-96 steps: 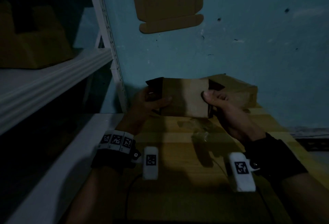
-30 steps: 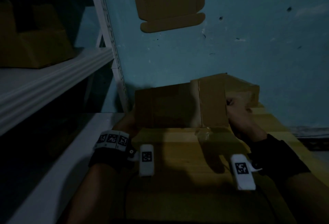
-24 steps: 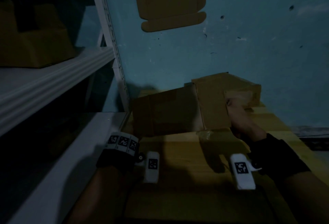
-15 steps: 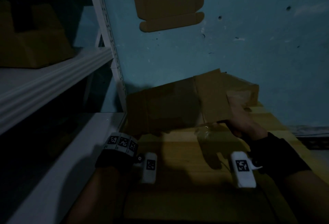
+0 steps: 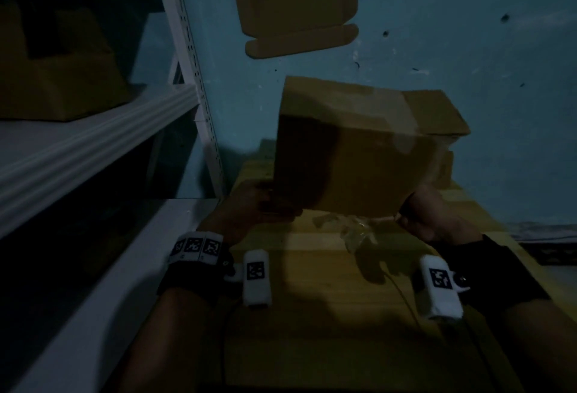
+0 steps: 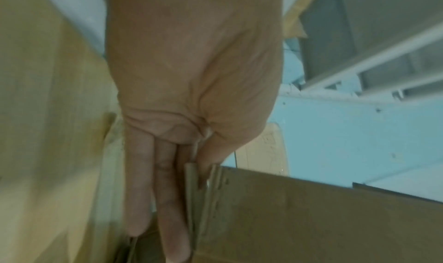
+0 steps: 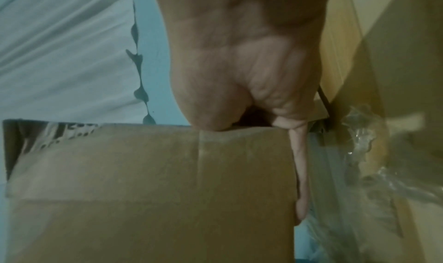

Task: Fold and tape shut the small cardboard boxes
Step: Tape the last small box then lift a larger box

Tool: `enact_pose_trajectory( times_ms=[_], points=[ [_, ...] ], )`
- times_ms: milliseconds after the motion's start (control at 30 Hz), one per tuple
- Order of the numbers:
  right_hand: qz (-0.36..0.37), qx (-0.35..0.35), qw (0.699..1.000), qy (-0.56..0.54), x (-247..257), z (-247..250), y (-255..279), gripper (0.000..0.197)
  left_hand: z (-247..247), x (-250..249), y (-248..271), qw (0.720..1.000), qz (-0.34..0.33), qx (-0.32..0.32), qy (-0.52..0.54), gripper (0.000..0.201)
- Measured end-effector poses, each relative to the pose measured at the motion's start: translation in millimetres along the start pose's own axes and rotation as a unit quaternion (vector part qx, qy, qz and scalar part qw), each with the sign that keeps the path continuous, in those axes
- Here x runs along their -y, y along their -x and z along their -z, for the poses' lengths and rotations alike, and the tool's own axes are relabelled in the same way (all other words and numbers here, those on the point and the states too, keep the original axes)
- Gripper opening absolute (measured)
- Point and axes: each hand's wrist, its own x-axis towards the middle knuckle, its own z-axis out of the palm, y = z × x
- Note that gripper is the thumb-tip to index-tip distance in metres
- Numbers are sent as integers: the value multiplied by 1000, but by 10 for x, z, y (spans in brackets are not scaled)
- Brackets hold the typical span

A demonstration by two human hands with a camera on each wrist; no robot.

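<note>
I hold a brown cardboard box (image 5: 352, 155) upright above the wooden table (image 5: 312, 314), its broad face towards me. My left hand (image 5: 262, 205) pinches its lower left corner; in the left wrist view the fingers (image 6: 167, 200) lie straight along the stacked cardboard edges (image 6: 311, 219), with the thumb on the other side. My right hand (image 5: 431, 214) grips the lower right corner. In the right wrist view the thumb (image 7: 210, 106) presses on the box edge (image 7: 155, 181) and one finger runs down its side. A strip of clear tape shines near the box's upper right.
A crumpled wad of clear tape (image 5: 356, 230) lies on the table just under the box. Another cardboard box (image 5: 446, 167) sits at the back right against the blue wall. A white metal shelf (image 5: 93, 130) with boxes stands to the left. A cardboard cut-out (image 5: 296, 2) hangs on the wall.
The cardboard, spread wide and flat a second ago, now stands taller and narrower and sits higher. My left hand has come back onto its lower left corner.
</note>
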Motion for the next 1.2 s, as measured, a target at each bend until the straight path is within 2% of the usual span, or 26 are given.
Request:
enact_pose_trajectory(
  times_ms=[133,200,267,333,433,500,567,667,733,767,800,867,933,967,1033,1133,1200],
  points=[
    [36,68,994,-73,-5,39,-48,52,-18,-15,20,1000,25,-1,0,22],
    [30,55,995,-82,-53,45,-97,57,-44,-2,31,999,39,-18,-3,18],
    [24,72,993,-91,-58,23,-55,65,-39,11,17,997,64,-34,12,17],
    [15,92,989,-113,-26,-6,-18,55,-18,7,-2,995,87,-40,40,23],
    [-19,61,988,-138,-6,7,-30,35,19,19,-28,988,112,-29,103,33],
    [-22,44,991,-121,16,-27,-2,33,35,32,-25,984,117,-24,132,38],
    [-16,2,997,-82,8,-25,-18,35,35,32,-33,988,109,-43,100,33],
    [-7,-72,997,-41,-22,-15,-85,38,36,22,-59,993,69,-91,16,22],
    [12,-131,991,19,-13,29,-148,40,24,-20,-63,992,21,-119,47,34],
    [15,-135,990,42,-11,42,-145,39,12,-56,-57,988,-13,-131,80,40],
    [-2,-130,991,20,-26,56,-176,36,-4,-88,-58,983,-54,-142,100,44],
    [20,-136,990,23,-72,41,-170,23,-19,-104,-64,972,-149,-165,79,53],
    [35,-108,993,29,-69,0,-163,26,9,-73,-84,956,-241,-168,-16,82],
    [42,-80,995,39,-62,-9,-148,21,24,-48,-98,949,-262,-155,-85,94],
    [64,-53,993,79,-27,-44,-111,11,32,-5,-120,938,-269,-121,-181,104],
    [94,-37,991,90,14,-35,-82,19,5,-7,-113,932,-276,-125,-198,108],
    [105,-15,990,97,9,-15,-77,17,20,-28,-101,926,-284,-142,-206,111]
  ],
)
